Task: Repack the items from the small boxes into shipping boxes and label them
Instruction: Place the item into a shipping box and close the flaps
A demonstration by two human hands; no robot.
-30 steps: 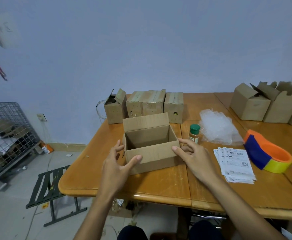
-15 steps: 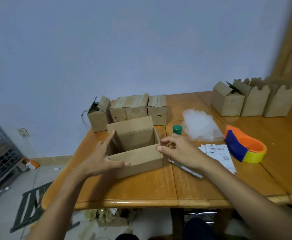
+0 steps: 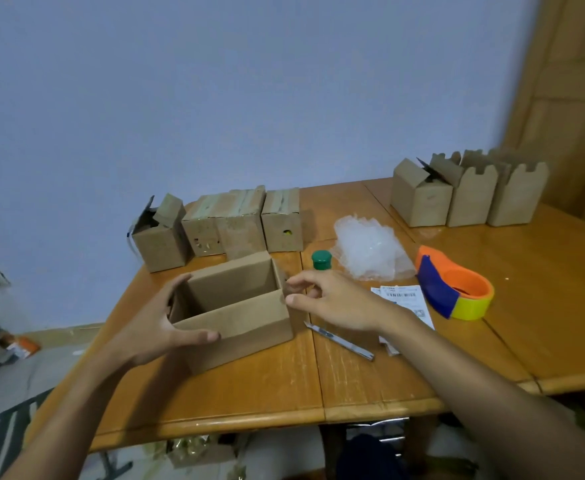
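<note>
An open brown shipping box (image 3: pixel 249 323) stands on the wooden table (image 3: pixel 249 393) in front of me, and nothing shows inside it. My left hand (image 3: pixel 152 327) spans its left end, fingers straight along the side and thumb lying across the front wall. My right hand (image 3: pixel 339 303) is at the box's right end, fingers loosely bent, thumb and forefinger tips touching the corner. Behind the box is a row of small boxes (image 3: pixel 242 223), the leftmost small box (image 3: pixel 161 237) with its flap open. A green-capped bottle (image 3: pixel 321 259) is partly hidden behind my right hand.
Bubble wrap (image 3: pixel 370 251), a stack of printed labels (image 3: pixel 405 296) and an orange, blue and yellow tape dispenser (image 3: pixel 457 289) lie to the right. A utility knife (image 3: pixel 343 342) lies under my right wrist. Three more open small boxes (image 3: pixel 467 195) stand at the back right.
The view has swung to the right. Both hands stay at the shipping box's ends. My right hand has lifted a little, and the knife beneath it now shows.
</note>
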